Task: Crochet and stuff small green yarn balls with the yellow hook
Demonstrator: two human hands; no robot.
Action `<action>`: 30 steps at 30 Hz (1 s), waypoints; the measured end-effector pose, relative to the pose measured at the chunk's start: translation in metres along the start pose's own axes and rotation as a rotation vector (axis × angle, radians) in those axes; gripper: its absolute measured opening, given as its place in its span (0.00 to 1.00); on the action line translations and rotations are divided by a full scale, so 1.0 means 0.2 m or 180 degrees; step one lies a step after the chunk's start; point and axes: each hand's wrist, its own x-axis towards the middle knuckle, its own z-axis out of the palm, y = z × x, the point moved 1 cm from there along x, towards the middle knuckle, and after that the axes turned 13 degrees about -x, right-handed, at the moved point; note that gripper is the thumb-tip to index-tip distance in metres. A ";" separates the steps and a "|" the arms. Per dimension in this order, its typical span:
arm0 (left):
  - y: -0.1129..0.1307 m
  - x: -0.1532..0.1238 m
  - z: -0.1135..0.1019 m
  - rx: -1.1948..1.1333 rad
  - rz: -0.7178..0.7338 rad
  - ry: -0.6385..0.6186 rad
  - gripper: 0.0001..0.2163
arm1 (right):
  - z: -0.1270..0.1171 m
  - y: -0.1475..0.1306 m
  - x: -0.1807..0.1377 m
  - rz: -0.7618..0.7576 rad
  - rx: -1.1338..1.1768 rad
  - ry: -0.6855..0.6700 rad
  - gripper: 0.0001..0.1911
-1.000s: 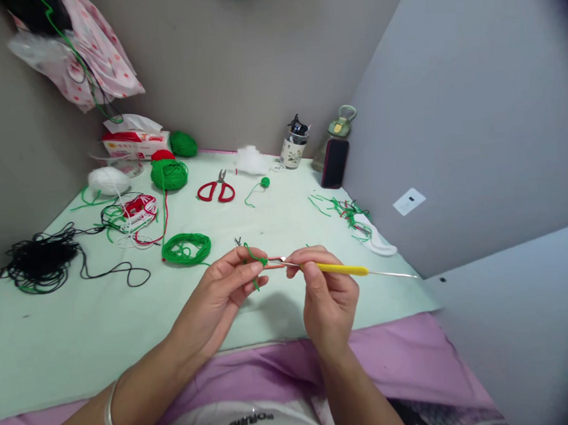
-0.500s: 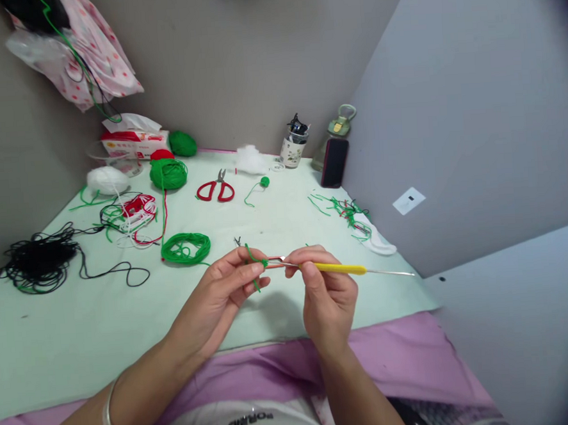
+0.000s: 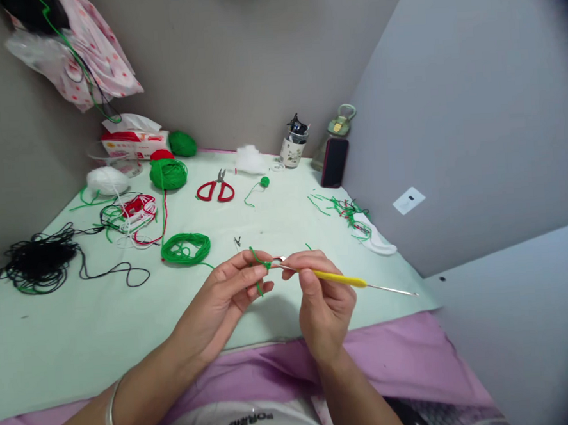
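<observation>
Between the thumb and fingers of my left hand [image 3: 237, 282] is a small piece of green yarn work [image 3: 267, 265], a green strand running over and below the fingers. My right hand [image 3: 325, 293] grips a crochet hook [image 3: 340, 277] by its yellow handle. Its left tip meets the green work, while the other thin metal end points out to the right. Something small, reddish and metallic shows by the right fingertips; I cannot tell what it is. Beyond my left hand lies a wound coil of green yarn [image 3: 186, 248].
Red-handled scissors [image 3: 216, 187], a small green ball [image 3: 264, 181] and white stuffing [image 3: 250, 159] lie farther back. Yarn balls, a black yarn heap [image 3: 39, 258] and a tissue box [image 3: 135, 144] are at left. A phone [image 3: 335, 163], a bottle [image 3: 340, 124] and yarn scraps [image 3: 349, 212] are at right.
The crochet hook has tilted, its right end dropping lower. The green work and my left fingers have shifted slightly right, and my right hand has moved slightly left.
</observation>
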 end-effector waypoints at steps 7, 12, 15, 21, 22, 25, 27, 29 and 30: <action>0.00 0.00 0.00 -0.0106 -0.0050 0.0102 0.05 | 0.00 0.02 0.00 0.0374 0.0443 -0.0080 0.09; 0.00 0.00 0.00 0.0094 0.0165 0.0057 0.04 | 0.00 0.01 0.00 0.0307 0.0405 -0.0105 0.09; 0.00 -0.01 0.00 0.0204 0.0288 0.0080 0.04 | 0.00 0.01 0.00 0.0183 0.0296 -0.0021 0.10; 0.00 -0.01 0.00 0.0303 0.0344 0.0024 0.04 | -0.01 -0.01 -0.01 -0.0083 -0.0165 0.0007 0.11; 0.00 -0.01 -0.01 0.0328 0.0364 0.0020 0.04 | -0.01 -0.01 -0.01 -0.0156 -0.0250 -0.0011 0.12; -0.01 -0.01 -0.01 0.0399 0.0405 -0.0003 0.04 | -0.02 -0.01 -0.02 -0.0443 -0.0518 -0.0135 0.13; -0.01 0.00 -0.01 0.0431 0.0421 -0.0034 0.05 | -0.02 -0.01 -0.02 -0.0621 -0.0629 -0.0187 0.14; -0.01 0.00 -0.01 0.0469 0.0443 -0.0055 0.06 | -0.02 -0.01 -0.02 -0.0695 -0.0642 -0.0210 0.15; -0.01 0.00 -0.01 0.0487 0.0461 -0.0045 0.07 | -0.02 0.00 -0.02 -0.0678 -0.0613 -0.0218 0.15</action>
